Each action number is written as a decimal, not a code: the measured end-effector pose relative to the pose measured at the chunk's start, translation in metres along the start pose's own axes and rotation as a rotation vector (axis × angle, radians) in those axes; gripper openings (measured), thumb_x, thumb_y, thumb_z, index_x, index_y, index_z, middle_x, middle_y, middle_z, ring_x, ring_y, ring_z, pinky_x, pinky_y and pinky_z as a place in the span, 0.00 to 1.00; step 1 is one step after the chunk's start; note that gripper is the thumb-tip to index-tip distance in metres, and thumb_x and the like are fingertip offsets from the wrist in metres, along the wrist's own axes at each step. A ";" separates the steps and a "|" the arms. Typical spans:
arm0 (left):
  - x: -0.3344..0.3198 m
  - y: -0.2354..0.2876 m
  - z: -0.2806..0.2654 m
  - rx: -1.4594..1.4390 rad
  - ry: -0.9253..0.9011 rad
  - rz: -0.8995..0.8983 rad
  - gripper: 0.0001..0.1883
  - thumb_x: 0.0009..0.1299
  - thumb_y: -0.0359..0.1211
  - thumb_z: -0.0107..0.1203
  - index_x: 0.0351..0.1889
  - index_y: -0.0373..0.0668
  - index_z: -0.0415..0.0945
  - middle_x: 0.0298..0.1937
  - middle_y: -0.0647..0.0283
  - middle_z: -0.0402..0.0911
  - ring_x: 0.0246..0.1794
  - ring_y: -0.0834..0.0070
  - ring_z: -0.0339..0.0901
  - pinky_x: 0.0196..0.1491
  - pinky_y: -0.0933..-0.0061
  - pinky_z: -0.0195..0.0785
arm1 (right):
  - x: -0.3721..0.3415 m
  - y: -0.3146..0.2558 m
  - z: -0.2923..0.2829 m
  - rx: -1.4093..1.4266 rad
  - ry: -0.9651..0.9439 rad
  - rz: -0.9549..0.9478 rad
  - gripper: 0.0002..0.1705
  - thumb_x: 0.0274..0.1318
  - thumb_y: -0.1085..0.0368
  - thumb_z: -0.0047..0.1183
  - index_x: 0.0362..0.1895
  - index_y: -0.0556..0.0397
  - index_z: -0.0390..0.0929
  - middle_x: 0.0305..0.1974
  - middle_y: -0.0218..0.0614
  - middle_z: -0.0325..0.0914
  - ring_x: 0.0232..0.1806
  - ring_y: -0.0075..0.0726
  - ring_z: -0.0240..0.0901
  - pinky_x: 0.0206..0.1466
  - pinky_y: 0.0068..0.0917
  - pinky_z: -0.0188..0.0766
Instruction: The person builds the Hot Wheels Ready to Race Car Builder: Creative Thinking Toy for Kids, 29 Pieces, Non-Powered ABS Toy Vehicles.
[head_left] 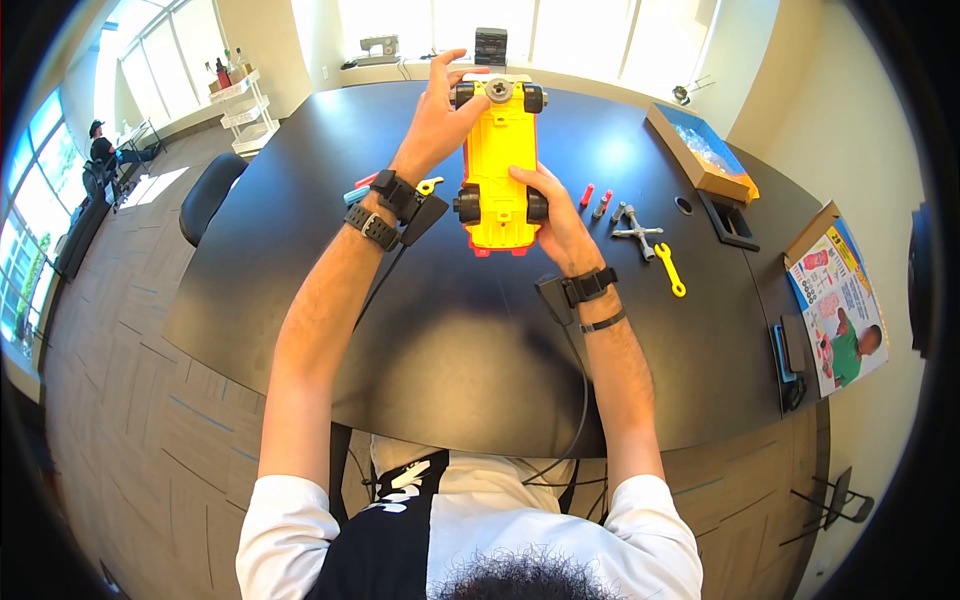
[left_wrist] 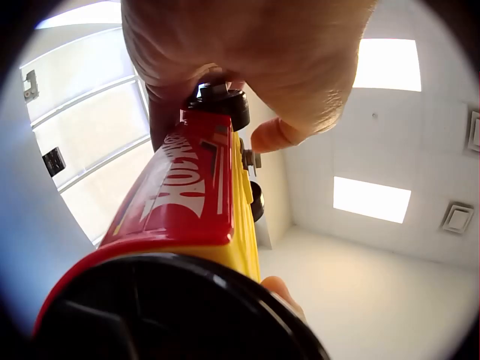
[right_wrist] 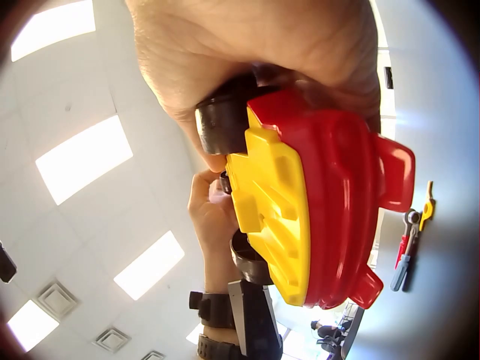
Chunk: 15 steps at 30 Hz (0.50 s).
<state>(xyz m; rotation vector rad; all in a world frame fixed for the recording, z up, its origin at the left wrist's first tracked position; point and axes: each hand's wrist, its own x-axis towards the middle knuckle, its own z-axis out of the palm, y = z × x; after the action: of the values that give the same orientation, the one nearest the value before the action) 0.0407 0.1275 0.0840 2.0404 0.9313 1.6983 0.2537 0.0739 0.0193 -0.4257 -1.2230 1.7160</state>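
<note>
A toy car is held up over the table with its yellow underside facing the head camera and its black wheels out at the sides. In the left wrist view its red body carries white lettering. My left hand grips the far end beside a wheel, its thumb on a grey round part of the underside. With my right hand I hold the near right side, thumb over the yellow base and the other fingers hidden behind the body. The right wrist view shows the red bumper end.
Right of the car lie a grey cross-shaped tool, a yellow wrench and small red-tipped pieces. An open cardboard box and a printed box stand at the right. A grey-blue ratchet lies by my left forearm.
</note>
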 end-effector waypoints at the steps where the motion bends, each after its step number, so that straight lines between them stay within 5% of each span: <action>1: 0.001 -0.002 -0.002 0.020 -0.005 0.020 0.46 0.76 0.42 0.71 0.83 0.40 0.52 0.69 0.48 0.81 0.58 0.70 0.84 0.62 0.68 0.80 | 0.000 -0.001 0.000 0.009 0.000 0.000 0.32 0.71 0.60 0.62 0.74 0.56 0.70 0.62 0.37 0.83 0.60 0.32 0.84 0.64 0.33 0.82; 10: 0.000 0.005 0.004 -0.113 0.024 -0.029 0.50 0.73 0.44 0.72 0.83 0.39 0.50 0.65 0.45 0.83 0.60 0.60 0.86 0.64 0.63 0.81 | 0.005 0.006 -0.009 -0.016 -0.006 -0.049 0.32 0.71 0.61 0.62 0.74 0.55 0.69 0.62 0.36 0.82 0.61 0.30 0.83 0.65 0.33 0.80; 15: -0.007 0.019 0.010 -0.029 -0.003 -0.046 0.48 0.75 0.41 0.71 0.83 0.37 0.50 0.65 0.51 0.80 0.61 0.70 0.81 0.65 0.69 0.76 | 0.004 0.005 -0.008 -0.042 0.008 -0.054 0.33 0.70 0.61 0.62 0.74 0.55 0.69 0.63 0.36 0.82 0.61 0.30 0.82 0.66 0.33 0.79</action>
<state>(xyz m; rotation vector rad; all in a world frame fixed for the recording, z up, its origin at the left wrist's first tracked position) 0.0545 0.1099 0.0881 1.9875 0.9396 1.6753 0.2551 0.0811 0.0125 -0.4209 -1.2553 1.6443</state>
